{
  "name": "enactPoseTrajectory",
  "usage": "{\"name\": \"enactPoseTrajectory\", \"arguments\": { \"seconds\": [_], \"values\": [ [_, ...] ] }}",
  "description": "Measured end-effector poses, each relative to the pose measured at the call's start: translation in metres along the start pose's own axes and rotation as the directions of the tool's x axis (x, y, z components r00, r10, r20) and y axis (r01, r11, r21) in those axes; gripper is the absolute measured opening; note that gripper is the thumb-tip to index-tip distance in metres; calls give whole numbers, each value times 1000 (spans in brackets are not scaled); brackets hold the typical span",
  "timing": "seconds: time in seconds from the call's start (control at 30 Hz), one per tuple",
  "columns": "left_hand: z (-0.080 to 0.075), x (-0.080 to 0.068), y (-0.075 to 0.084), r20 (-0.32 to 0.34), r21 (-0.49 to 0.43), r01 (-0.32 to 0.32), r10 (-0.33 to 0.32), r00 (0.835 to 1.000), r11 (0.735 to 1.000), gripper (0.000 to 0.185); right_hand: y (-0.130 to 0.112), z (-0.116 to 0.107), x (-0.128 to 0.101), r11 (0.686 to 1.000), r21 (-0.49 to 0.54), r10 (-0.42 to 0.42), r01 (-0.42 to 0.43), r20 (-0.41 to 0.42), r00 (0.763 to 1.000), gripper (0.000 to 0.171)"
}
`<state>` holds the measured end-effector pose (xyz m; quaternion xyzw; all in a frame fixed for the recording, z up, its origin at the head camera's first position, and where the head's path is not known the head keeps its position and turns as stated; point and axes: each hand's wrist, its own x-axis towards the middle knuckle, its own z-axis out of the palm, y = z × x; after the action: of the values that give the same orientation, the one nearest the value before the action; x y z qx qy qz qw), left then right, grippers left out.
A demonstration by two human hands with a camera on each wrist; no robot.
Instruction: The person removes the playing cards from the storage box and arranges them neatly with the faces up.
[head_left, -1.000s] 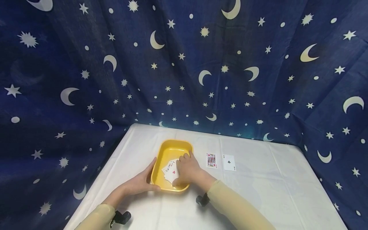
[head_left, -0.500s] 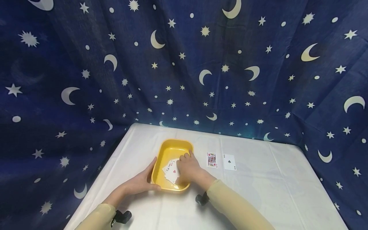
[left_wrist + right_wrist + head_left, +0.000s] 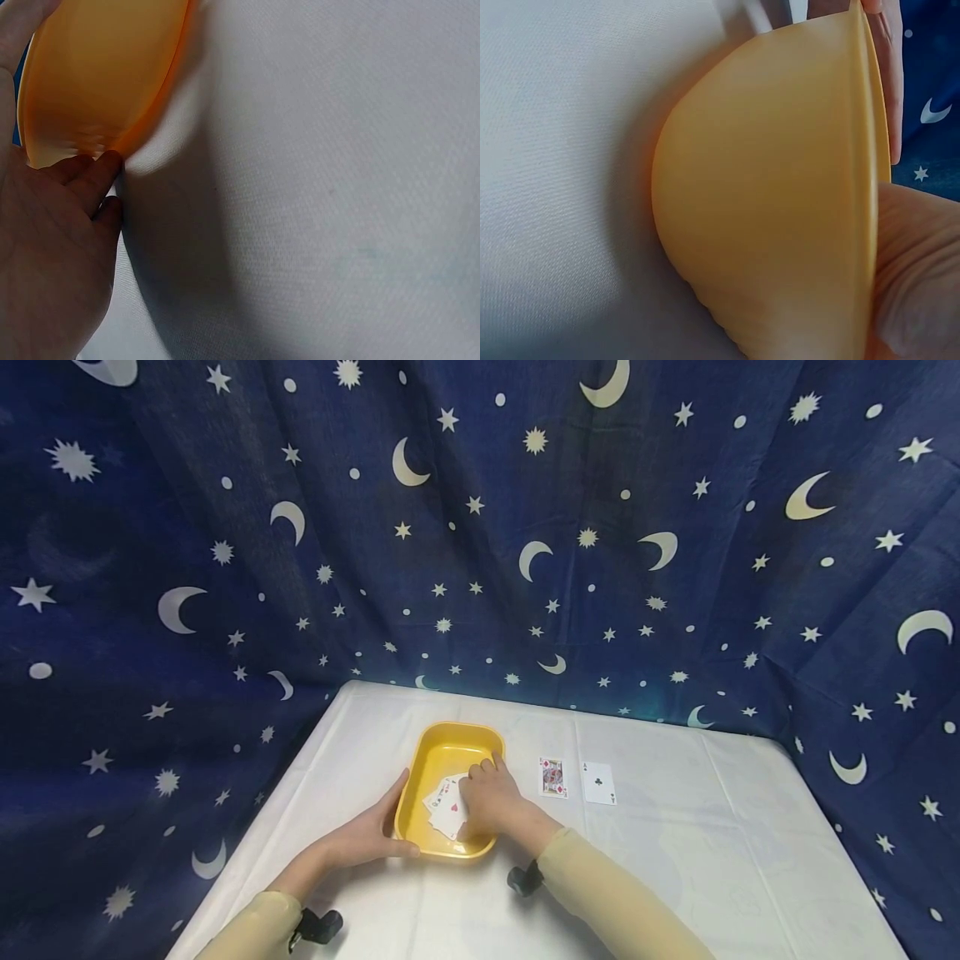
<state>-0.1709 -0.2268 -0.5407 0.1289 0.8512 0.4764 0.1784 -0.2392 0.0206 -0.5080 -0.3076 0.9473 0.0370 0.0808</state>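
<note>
A yellow tray (image 3: 431, 762) stands on the white-covered table, a loose pile of face-up playing cards (image 3: 448, 810) in its near half. My left hand (image 3: 366, 837) holds the tray's near left corner, thumb along the near rim and fingers against the outer left wall. In the left wrist view its fingertips (image 3: 101, 176) press low on the tray's side. Reaching over the right rim, my right hand (image 3: 487, 797) grips at the right edge of the cards with curled fingers; its fingertips are hidden. The right wrist view shows mostly the tray's outer wall (image 3: 772, 187).
To the right of the tray, a red-suited face card (image 3: 552, 777) and an ace of clubs (image 3: 598, 783) lie face up, side by side. A dark blue curtain (image 3: 480, 552) with moons and stars hangs behind the table (image 3: 675, 843).
The right thumb has shifted slightly away from me along the cards' edge. The left hand, the tray and the two cards on the table stay put.
</note>
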Motion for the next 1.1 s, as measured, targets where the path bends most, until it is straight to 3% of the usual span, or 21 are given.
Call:
{"name": "enactPoseTrajectory", "arguments": {
  "seconds": [0.27,0.47,0.7,1.1],
  "values": [
    [-1,-1,0,4,2,-4,4,1000,1000,128,4,3,1,999,32,-24,25,-24,999,74],
    [-2,0,1,8,-3,-12,12,1000,1000,127,13,-11,-6,993,95,-54,63,-93,994,87],
    [-1,1,-1,-5,-3,0,0,1000,1000,129,28,-28,-15,983,173,-32,55,-133,991,96],
    [1,0,1,-12,-2,4,-4,1000,1000,130,87,-53,-46,968,252,77,-23,-207,975,92]
  ]
}}
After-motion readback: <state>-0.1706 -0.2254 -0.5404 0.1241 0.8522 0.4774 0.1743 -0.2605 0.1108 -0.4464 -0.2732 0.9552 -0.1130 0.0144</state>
